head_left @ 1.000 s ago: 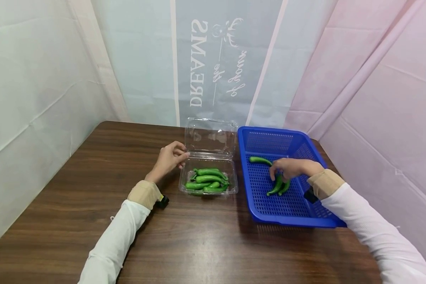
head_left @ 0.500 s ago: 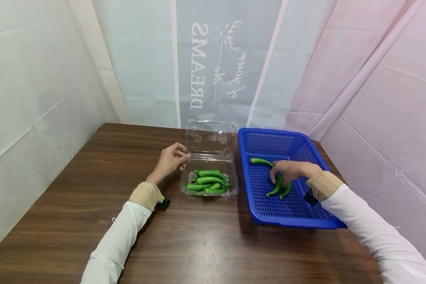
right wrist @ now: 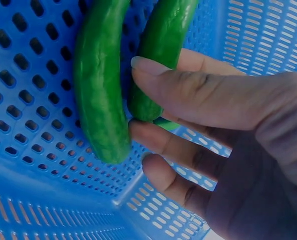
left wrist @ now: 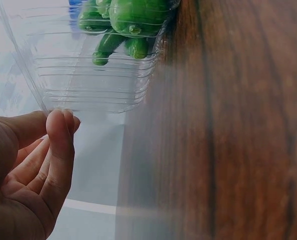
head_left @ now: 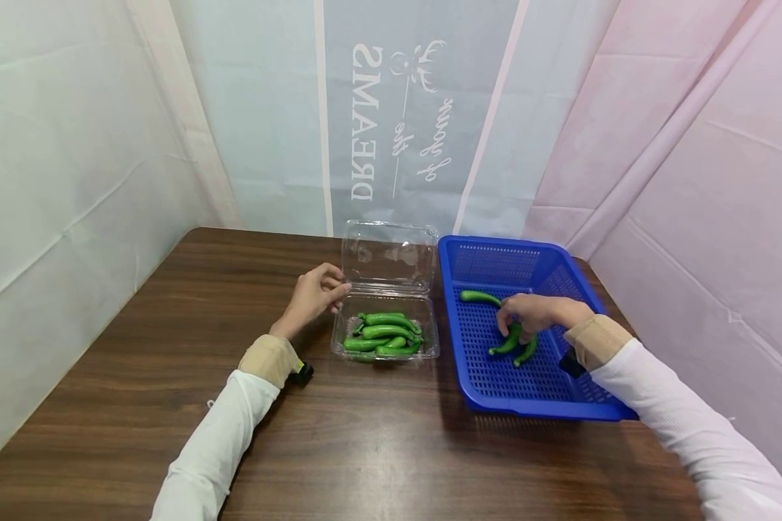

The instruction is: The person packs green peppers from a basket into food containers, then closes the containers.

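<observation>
My left hand point(head_left: 313, 295) pinches the left edge of a clear plastic clamshell box point(left wrist: 88, 85) near its hinge, thumb against fingertips. The box's lid point(head_left: 391, 253) stands raised at the back. Several green chili peppers point(head_left: 384, 331) lie in its base. Over to the right, my right hand point(head_left: 531, 311) reaches into a blue plastic basket point(head_left: 541, 407). Its thumb and fingers grip one green chili pepper point(right wrist: 161, 35), seen in the right wrist view. A second pepper point(right wrist: 98, 80) lies right beside it, close to the fingertips. Another pepper point(head_left: 478, 296) rests toward the basket's back left.
Box and basket stand side by side on a dark wooden table point(head_left: 365, 449), a narrow gap between them. High perforated walls surround the right hand. Behind the table hangs a printed cloth point(head_left: 391, 108), with pale cloth point(head_left: 710, 217) on the right side.
Under my right hand the two peppers' lower ends have spread slightly apart. Both hands stay nearly in place, and the head view has tilted a little.
</observation>
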Tool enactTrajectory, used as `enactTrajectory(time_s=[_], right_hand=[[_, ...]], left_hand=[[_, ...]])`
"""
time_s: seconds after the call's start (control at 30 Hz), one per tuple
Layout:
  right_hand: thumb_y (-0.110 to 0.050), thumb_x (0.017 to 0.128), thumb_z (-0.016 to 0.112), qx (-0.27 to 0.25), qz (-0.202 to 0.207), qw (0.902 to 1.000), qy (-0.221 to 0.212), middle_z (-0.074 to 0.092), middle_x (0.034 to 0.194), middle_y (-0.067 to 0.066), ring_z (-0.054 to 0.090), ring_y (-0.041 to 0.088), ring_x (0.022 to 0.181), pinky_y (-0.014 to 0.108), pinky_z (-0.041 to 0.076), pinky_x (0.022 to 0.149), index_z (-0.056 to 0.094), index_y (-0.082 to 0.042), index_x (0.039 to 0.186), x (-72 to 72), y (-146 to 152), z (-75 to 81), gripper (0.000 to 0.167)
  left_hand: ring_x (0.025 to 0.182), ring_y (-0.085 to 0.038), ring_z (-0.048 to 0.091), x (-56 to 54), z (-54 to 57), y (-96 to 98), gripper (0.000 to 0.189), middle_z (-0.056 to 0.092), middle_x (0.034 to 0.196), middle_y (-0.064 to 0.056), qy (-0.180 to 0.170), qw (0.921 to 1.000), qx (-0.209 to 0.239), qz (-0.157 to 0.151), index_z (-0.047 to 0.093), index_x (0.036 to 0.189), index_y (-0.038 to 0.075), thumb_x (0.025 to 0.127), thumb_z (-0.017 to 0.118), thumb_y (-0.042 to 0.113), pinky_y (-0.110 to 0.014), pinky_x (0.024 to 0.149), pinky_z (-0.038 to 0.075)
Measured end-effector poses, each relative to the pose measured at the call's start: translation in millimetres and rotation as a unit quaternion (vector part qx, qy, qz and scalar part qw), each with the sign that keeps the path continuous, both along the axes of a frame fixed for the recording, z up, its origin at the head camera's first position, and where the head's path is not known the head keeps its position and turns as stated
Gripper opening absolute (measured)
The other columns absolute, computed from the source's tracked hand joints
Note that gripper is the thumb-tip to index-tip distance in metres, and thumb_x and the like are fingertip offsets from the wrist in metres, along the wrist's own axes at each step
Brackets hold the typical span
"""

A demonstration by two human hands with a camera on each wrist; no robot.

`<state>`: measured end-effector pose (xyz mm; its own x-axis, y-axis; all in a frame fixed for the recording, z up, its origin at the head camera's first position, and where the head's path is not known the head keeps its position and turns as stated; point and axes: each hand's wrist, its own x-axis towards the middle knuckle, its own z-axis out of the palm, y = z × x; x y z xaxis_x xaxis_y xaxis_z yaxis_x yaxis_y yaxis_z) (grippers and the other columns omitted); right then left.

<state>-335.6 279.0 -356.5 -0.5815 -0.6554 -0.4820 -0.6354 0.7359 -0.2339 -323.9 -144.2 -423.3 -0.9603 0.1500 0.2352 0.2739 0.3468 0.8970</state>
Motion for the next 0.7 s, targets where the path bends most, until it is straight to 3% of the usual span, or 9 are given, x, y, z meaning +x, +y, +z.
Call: enactTrajectory(time_s=[0.4,0.7], right_hand=[[0.012,0.076,0.077,-0.064,0.022,0.9974,0.024,0.056,0.097,0.002,0.049,0.019,0.081,0.030,0.048,0.066,0.068,-0.011,0.094,6.3,4,6.1,0.030],[0.011,0.079,0.076,-0.100,0.022,0.9939,0.042,0.058,0.101,-0.001,0.061,0.024,0.093,0.038,0.056,0.075,0.069,-0.010,0.099,7.4,2,21.7,0.030]], left_hand=[[0.056,-0.020,0.066,2.5,4.0,1.1,0.024,0.071,0.092,-0.026,0.005,0.9999,0.005,-0.009,0.057,0.111,-0.008,0.093,0.069,0.002,-0.048,0.057,0.059],[0.057,-0.018,0.064,0.1,1.0,-0.9,0.024,0.070,0.095,-0.027,0.007,0.9999,0.001,-0.007,0.057,0.111,-0.006,0.094,0.069,0.004,-0.048,0.058,0.060]])
